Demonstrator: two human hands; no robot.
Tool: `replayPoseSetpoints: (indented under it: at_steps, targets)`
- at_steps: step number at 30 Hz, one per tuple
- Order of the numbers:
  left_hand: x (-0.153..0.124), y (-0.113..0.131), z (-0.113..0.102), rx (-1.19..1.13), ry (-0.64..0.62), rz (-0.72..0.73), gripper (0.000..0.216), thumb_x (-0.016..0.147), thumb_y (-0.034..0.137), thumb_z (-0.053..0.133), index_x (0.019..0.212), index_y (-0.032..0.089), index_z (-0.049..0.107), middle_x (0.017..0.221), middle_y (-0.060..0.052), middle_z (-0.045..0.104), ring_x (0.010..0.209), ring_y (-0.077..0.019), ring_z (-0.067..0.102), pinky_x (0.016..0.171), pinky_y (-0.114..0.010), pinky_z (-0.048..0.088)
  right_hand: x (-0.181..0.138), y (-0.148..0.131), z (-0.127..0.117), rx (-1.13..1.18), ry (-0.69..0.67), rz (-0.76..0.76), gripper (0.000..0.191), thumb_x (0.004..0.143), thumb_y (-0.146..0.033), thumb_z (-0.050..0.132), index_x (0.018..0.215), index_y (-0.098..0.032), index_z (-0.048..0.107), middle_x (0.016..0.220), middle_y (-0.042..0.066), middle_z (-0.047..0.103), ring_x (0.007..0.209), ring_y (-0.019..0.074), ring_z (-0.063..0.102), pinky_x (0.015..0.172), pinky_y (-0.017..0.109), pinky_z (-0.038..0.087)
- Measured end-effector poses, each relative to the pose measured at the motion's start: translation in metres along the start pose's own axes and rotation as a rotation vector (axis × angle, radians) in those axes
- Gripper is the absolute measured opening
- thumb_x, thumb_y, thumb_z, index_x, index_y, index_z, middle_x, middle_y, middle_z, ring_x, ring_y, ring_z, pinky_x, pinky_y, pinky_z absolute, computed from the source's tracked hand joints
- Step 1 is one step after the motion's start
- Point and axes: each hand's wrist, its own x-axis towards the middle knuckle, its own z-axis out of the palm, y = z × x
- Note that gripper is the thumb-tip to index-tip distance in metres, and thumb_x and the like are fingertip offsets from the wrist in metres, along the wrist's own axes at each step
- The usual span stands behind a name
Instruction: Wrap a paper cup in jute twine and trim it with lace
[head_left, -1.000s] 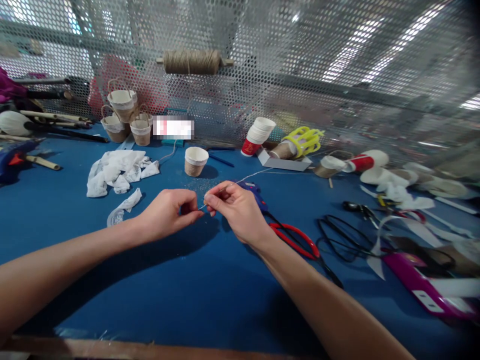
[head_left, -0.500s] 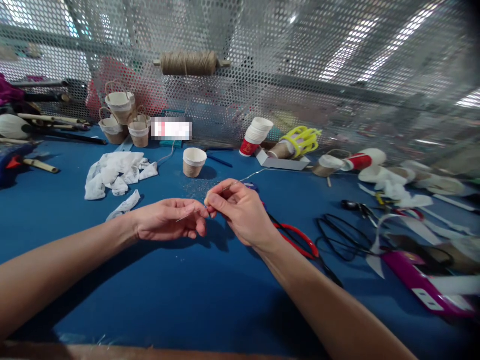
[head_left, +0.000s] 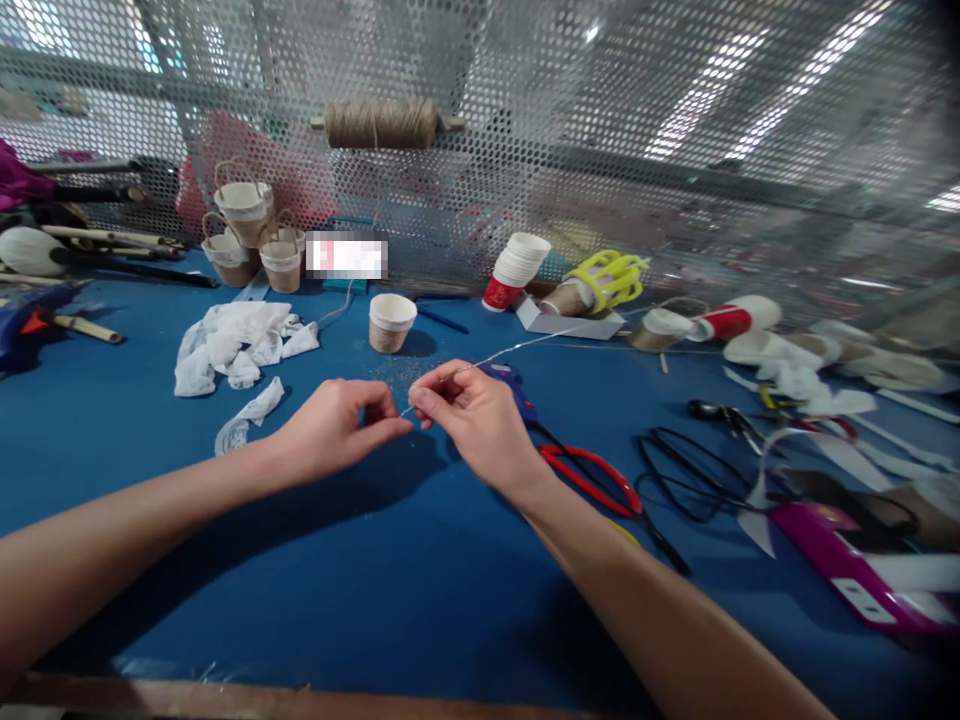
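Over the blue table, my left hand and my right hand meet fingertip to fingertip. Both pinch a thin pale thread that runs from my fingers up and right across the table. My left fingers are curled in on the thread's near end. My right thumb and forefinger are pressed together on it just beside them. A blue glue gun lies partly hidden behind my right hand.
Red-handled scissors and black scissors lie right of my right wrist. A paper cup, white lace scraps, small cup baskets, stacked cups, a yellow cage and a twine spool on the mesh wall stand behind.
Half a second ago my left hand lay opened flat, fingers toward the right hand; now its fingers are curled back into a pinch on the thread. My right hand has barely moved.
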Motion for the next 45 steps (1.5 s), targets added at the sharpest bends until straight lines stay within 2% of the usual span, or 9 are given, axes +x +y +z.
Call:
replayPoseSetpoints:
  at_steps: [5, 10, 21, 24, 29, 31, 38, 42, 45]
  targets:
    - [0.004, -0.015, -0.003, -0.888, -0.457, -0.285, 0.035, 0.071, 0.049, 0.062, 0.071, 0.015, 0.061, 0.071, -0.004, 0.062, 0.068, -0.0134, 0.052, 0.065, -0.026, 0.035, -0.001, -0.006, -0.003, 0.178, -0.027, 0.037, 0.021, 0.066, -0.032, 0.072, 0.069, -0.018, 0.056, 0.061, -0.004, 0.059, 0.052, 0.0083, 0.055, 0.052, 0.025, 0.048]
    - [-0.001, -0.021, 0.006, -1.126, -0.705, -0.299, 0.029, 0.072, 0.043, 0.066, 0.068, 0.014, 0.064, 0.064, -0.003, 0.061, 0.065, -0.0127, 0.051, 0.066, -0.026, 0.035, -0.002, -0.011, -0.003, 0.261, -0.071, 0.048, 0.022, 0.064, -0.031, 0.074, 0.066, -0.018, 0.056, 0.061, -0.004, 0.06, 0.052, 0.0079, 0.053, 0.051, 0.025, 0.046]
    - [-0.003, -0.018, 0.01, -1.186, -0.658, -0.224, 0.034, 0.07, 0.046, 0.066, 0.063, 0.016, 0.052, 0.059, 0.001, 0.049, 0.064, -0.0126, 0.047, 0.063, -0.026, 0.033, -0.003, -0.013, -0.004, 0.312, -0.09, 0.043, 0.018, 0.066, -0.026, 0.073, 0.067, -0.018, 0.056, 0.06, -0.004, 0.06, 0.05, 0.0072, 0.054, 0.05, 0.023, 0.045]
    - [-0.001, -0.012, 0.006, -0.861, -0.462, -0.157, 0.036, 0.072, 0.046, 0.061, 0.06, 0.017, 0.045, 0.057, 0.003, 0.044, 0.059, -0.0113, 0.041, 0.061, -0.026, 0.032, -0.002, -0.01, -0.004, 0.223, -0.057, 0.027, 0.016, 0.068, -0.025, 0.071, 0.068, -0.018, 0.056, 0.06, -0.004, 0.06, 0.051, 0.0075, 0.054, 0.051, 0.024, 0.046]
    - [0.0, -0.003, 0.003, 0.134, 0.067, 0.168, 0.021, 0.074, 0.026, 0.055, 0.057, 0.017, 0.046, 0.06, 0.002, 0.045, 0.064, -0.0133, 0.039, 0.065, -0.029, 0.03, 0.002, 0.001, -0.003, -0.012, 0.019, -0.021, 0.011, 0.071, -0.022, 0.067, 0.069, -0.017, 0.057, 0.057, -0.004, 0.057, 0.051, 0.0081, 0.054, 0.051, 0.024, 0.047]
    - [0.0, -0.003, 0.003, 0.195, 0.138, 0.206, 0.02, 0.073, 0.024, 0.056, 0.057, 0.017, 0.046, 0.06, 0.001, 0.045, 0.065, -0.014, 0.041, 0.067, -0.03, 0.031, 0.002, 0.003, -0.003, -0.027, 0.029, -0.027, 0.011, 0.071, -0.022, 0.067, 0.069, -0.017, 0.057, 0.056, -0.004, 0.057, 0.052, 0.0085, 0.054, 0.05, 0.024, 0.047]
    - [0.005, -0.017, 0.002, -0.806, -0.383, -0.216, 0.035, 0.079, 0.05, 0.051, 0.074, 0.015, 0.054, 0.065, -0.002, 0.057, 0.063, -0.0134, 0.053, 0.063, -0.028, 0.038, 0.003, -0.001, -0.005, 0.206, 0.007, 0.004, 0.012, 0.069, -0.019, 0.068, 0.068, -0.017, 0.056, 0.06, -0.005, 0.06, 0.052, 0.0068, 0.056, 0.05, 0.021, 0.047]
    - [0.003, -0.021, 0.004, -1.106, -0.597, -0.345, 0.034, 0.072, 0.047, 0.064, 0.074, 0.013, 0.058, 0.062, 0.0, 0.056, 0.061, -0.0113, 0.053, 0.062, -0.025, 0.037, 0.002, -0.004, -0.004, 0.27, -0.035, 0.04, 0.012, 0.068, -0.019, 0.069, 0.067, -0.017, 0.057, 0.061, -0.004, 0.06, 0.052, 0.0068, 0.056, 0.05, 0.021, 0.047]
    - [0.001, -0.017, 0.004, -1.113, -0.599, -0.311, 0.036, 0.07, 0.047, 0.065, 0.064, 0.014, 0.054, 0.058, 0.002, 0.05, 0.06, -0.0105, 0.049, 0.061, -0.025, 0.035, 0.0, -0.006, -0.004, 0.296, -0.049, 0.043, 0.012, 0.068, -0.02, 0.069, 0.068, -0.017, 0.057, 0.061, -0.004, 0.06, 0.053, 0.0072, 0.057, 0.05, 0.021, 0.047]
